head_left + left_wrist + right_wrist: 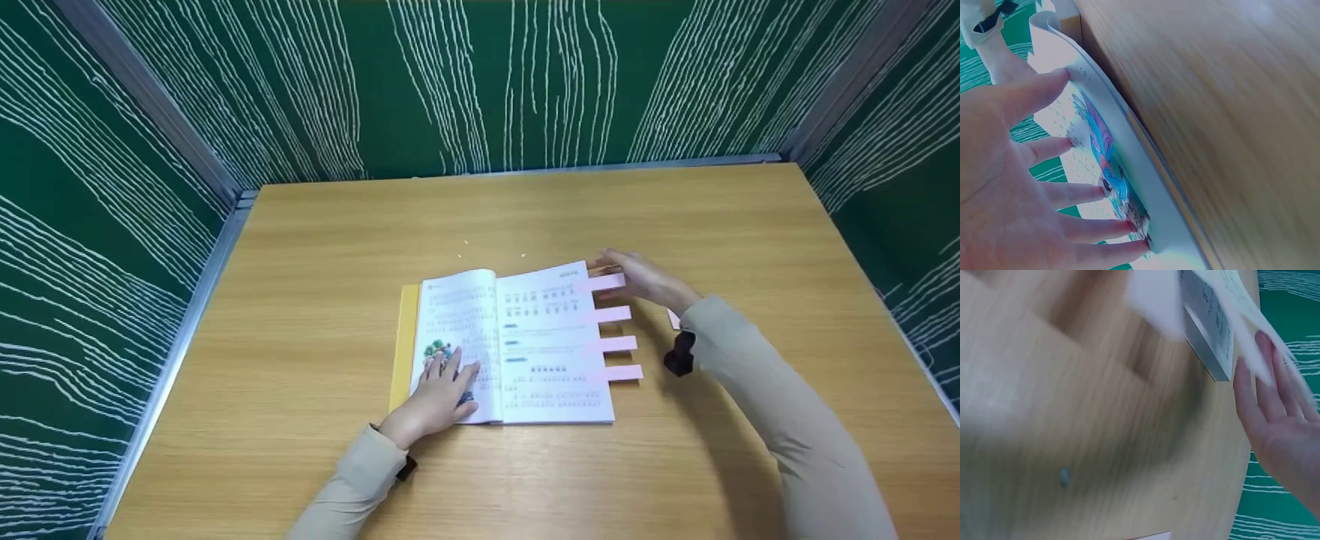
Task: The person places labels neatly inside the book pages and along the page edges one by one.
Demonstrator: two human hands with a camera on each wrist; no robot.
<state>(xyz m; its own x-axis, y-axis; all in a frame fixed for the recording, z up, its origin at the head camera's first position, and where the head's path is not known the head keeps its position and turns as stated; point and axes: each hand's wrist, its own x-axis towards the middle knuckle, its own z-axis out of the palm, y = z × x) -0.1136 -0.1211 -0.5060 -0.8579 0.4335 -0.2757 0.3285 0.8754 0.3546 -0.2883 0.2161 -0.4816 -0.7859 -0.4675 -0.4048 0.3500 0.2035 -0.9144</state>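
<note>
An open book [555,345] with printed text lies on the table, a yellow cover edge [403,337] showing at its left. My left hand [439,394] rests spread on the left page, over a coloured picture [1103,140]; its fingers touch the paper in the left wrist view. At the top right corner of the right page is my right hand [637,277], partly hidden by paper. In the right wrist view, its extended fingers [1269,377] are among raised, blurred sheets [1264,320]. Several pink tabs [619,343] stick out from the right page edge.
A small pink-and-white piece [673,319] lies on the wooden table [337,240] beside the right wrist. Tiny white scraps [523,255] lie behind the book. Green panels [420,90] with white wavy lines border the table.
</note>
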